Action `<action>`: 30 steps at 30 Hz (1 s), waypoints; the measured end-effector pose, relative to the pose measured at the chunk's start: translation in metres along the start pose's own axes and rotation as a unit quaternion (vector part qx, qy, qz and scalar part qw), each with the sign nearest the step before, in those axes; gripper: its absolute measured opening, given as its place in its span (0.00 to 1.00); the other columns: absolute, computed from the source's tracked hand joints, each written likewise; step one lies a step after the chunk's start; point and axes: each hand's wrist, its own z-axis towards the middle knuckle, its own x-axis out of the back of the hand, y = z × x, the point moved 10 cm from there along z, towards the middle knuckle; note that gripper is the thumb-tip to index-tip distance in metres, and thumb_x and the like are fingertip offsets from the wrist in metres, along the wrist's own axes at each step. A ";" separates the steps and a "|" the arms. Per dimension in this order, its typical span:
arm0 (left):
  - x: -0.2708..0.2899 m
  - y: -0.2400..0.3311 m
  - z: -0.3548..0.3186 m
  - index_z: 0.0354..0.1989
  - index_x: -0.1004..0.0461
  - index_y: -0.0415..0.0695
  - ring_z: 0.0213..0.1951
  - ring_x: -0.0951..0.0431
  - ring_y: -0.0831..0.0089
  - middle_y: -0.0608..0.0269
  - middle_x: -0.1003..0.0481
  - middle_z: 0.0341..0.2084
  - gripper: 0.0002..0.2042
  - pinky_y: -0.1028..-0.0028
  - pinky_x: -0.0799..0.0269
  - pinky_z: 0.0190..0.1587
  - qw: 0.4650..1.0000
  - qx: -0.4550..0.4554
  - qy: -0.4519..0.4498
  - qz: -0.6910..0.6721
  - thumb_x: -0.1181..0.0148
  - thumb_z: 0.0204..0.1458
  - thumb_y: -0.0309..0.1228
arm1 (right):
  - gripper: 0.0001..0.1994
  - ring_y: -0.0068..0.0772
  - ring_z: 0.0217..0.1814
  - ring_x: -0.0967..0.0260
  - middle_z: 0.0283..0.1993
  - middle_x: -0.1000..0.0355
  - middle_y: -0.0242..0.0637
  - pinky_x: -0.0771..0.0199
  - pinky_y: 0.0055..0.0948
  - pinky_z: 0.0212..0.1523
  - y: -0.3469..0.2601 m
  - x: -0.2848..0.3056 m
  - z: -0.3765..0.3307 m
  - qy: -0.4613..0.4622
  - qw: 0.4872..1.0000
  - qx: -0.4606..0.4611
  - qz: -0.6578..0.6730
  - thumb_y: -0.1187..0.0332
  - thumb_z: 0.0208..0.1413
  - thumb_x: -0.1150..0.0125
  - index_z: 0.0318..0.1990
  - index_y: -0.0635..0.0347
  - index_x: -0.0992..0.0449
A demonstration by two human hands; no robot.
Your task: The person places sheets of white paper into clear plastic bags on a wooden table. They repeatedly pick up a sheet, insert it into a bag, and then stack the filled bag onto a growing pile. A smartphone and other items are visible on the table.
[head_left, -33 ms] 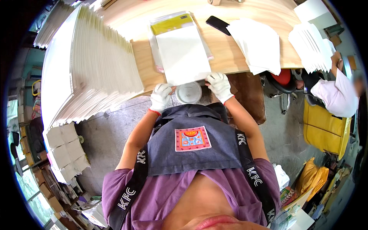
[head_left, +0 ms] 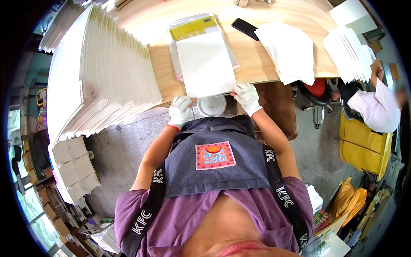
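Nothing has moved since the earlier frame: our left hand [head_left: 180, 110] and right hand [head_left: 246, 97] each pinch a near corner of the white sheet [head_left: 205, 64] at the worktop [head_left: 274, 17] edge. Uneven pulling could skew or crease it against the clear bag [head_left: 195, 25].

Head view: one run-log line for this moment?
left hand: grips white sheet near edge | right hand: same | clear sleeve beneath

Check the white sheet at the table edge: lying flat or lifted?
Flat. The white sheet lies on the clear bags on the table; left hand and right hand pinch its near corners.
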 end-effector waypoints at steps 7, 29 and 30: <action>-0.047 -0.086 -0.069 0.30 0.28 0.42 0.21 0.30 0.80 0.70 0.28 0.22 0.06 0.75 0.33 0.25 0.803 0.465 0.107 -0.358 0.36 0.46 0.26 | 0.11 0.36 0.29 0.32 0.23 0.32 0.39 0.33 0.35 0.32 0.058 -0.066 -0.035 0.029 0.881 -0.327 0.340 0.63 0.47 0.37 0.24 0.61 0.30; 0.458 0.083 0.001 0.52 0.29 0.36 0.37 0.26 0.76 0.56 0.25 0.40 0.17 0.82 0.32 0.38 0.855 0.148 0.491 -0.079 0.51 0.54 0.24 | 0.14 0.16 0.12 0.44 0.15 0.40 0.26 0.47 0.17 0.12 -0.252 0.210 0.183 -0.111 0.689 0.034 0.716 0.58 0.57 0.42 0.26 0.56 0.32; 0.476 0.075 0.003 0.52 0.29 0.36 0.41 0.26 0.75 0.55 0.26 0.42 0.18 0.81 0.32 0.41 0.838 0.124 0.522 -0.101 0.54 0.53 0.21 | 0.15 0.16 0.10 0.45 0.15 0.38 0.26 0.48 0.17 0.10 -0.277 0.221 0.198 -0.100 0.673 0.086 0.728 0.57 0.56 0.42 0.24 0.56 0.31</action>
